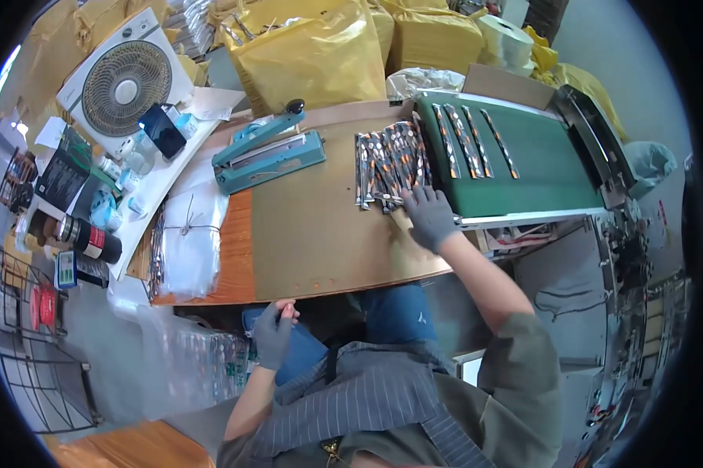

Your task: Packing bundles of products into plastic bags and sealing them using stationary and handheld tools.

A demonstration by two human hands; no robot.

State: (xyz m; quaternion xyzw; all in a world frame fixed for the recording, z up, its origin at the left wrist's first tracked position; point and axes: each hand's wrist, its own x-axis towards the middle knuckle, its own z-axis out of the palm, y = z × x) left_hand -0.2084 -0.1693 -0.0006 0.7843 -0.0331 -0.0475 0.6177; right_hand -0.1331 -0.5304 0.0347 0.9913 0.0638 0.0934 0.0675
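Curling fingers of L hand (274, 337) nr table (238, 269), can't tell if gripping. Can see yellow sack (316, 62) behind w/ shiny bits (242, 28) up top. Touching packets (390, 160) piled on table w/ loosely spread R hand (429, 218); four more on green belt (546, 175), lined bin (649, 161) beyond.

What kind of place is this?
Probably a small packing workshop: a short green conveyor belt carries slim printed packets, more packets lie in a pile beside it, and big yellow sacks stand behind the table.
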